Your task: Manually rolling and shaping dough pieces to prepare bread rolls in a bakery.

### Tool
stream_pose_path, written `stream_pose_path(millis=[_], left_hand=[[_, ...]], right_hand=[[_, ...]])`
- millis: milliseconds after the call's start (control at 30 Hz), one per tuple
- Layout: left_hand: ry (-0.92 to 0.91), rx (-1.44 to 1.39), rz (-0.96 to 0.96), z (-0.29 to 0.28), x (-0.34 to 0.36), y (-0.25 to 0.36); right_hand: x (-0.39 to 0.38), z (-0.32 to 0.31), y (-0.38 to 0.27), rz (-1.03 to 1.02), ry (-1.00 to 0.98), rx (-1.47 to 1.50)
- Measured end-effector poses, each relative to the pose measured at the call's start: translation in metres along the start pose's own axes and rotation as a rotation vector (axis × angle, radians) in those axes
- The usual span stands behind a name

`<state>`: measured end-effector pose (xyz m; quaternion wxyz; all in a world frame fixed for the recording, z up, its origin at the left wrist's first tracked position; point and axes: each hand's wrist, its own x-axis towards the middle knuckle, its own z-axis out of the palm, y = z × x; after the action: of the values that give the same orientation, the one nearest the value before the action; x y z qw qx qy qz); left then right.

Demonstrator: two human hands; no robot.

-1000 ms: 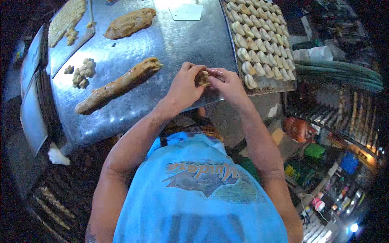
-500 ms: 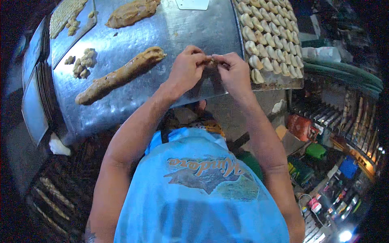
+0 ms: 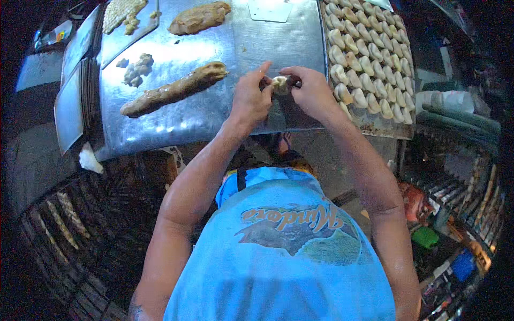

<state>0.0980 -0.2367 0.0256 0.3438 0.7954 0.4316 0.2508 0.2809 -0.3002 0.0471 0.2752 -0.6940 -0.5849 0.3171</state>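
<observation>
Over the near part of a metal-topped table (image 3: 267,45), both my hands work on a small pale piece of dough (image 3: 280,85). My left hand (image 3: 250,96) pinches its left side, the index finger pointing up and away. From the other side my right hand (image 3: 310,92) grips it with curled fingers; a dark spot by the right fingertips is too small to make out. To the left lies a long brown dough log (image 3: 176,90), its right end ragged. Small dough bits (image 3: 139,68) sit beyond the log. A bigger dough lump (image 3: 201,18) rests farther back.
On the right, a tray (image 3: 369,120) carries rows of pale, curved dough pieces (image 3: 369,64). Another tray (image 3: 120,45) with small pieces is at the far left, beside a stack of metal sheets (image 3: 77,104). A white sheet (image 3: 270,10) lies at the back.
The whole view has shifted, so the table things sit farther right. My fingertips, close together before, are now slightly apart, and the dough piece between them shows more plainly.
</observation>
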Motion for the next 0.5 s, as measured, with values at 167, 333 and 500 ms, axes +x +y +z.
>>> stream_pose_path(millis=[167, 333, 500], left_hand=[[-0.264, -0.315, -0.331, -0.004, 0.006, -0.007], [-0.169, 0.526, 0.348, -0.007, -0.024, -0.002], [-0.245, 0.684, 0.401, -0.021, -0.009, 0.002]], right_hand=[[-0.001, 0.010, 0.005, 0.041, 0.071, -0.168], [-0.049, 0.031, 0.012, -0.095, 0.262, -0.281], [-0.052, 0.032, -0.004, -0.013, 0.126, -0.544]])
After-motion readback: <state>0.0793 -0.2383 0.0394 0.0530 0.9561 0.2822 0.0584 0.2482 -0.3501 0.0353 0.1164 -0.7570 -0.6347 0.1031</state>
